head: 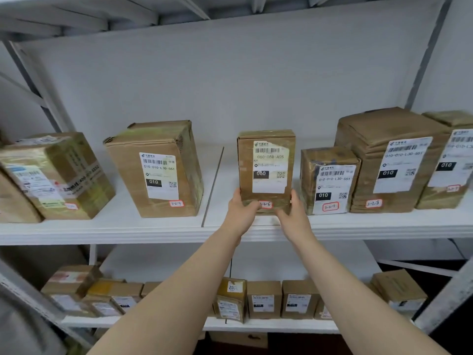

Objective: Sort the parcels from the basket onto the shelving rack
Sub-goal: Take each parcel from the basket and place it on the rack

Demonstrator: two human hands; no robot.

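Parcel (266, 170) stands upright on the upper shelf (128, 231) of the white rack. Its label faces the camera and reads 060-06B-A05, with a black 060 block. Left grip (242, 213) clasps the lower left corner, thumb across the bottom front, fingers up the side. Right grip (294, 216) clasps the lower right corner the same way. Red-edged sticker (265, 204) on the parcel's bottom front sits between the thumbs, partly covered. Cannot tell if the base sits fully on the board. Just to the right is a small 010 box (330, 180), close beside with a slim gap showing. Next right of that is a larger box (389, 160). Well apart to the left is a tall box (156, 170), slightly turned, then a tilted taped box (56, 175) at far left. Lower shelf (268, 325) carries a row of smaller parcels (263, 299), with both forearms crossing in front.
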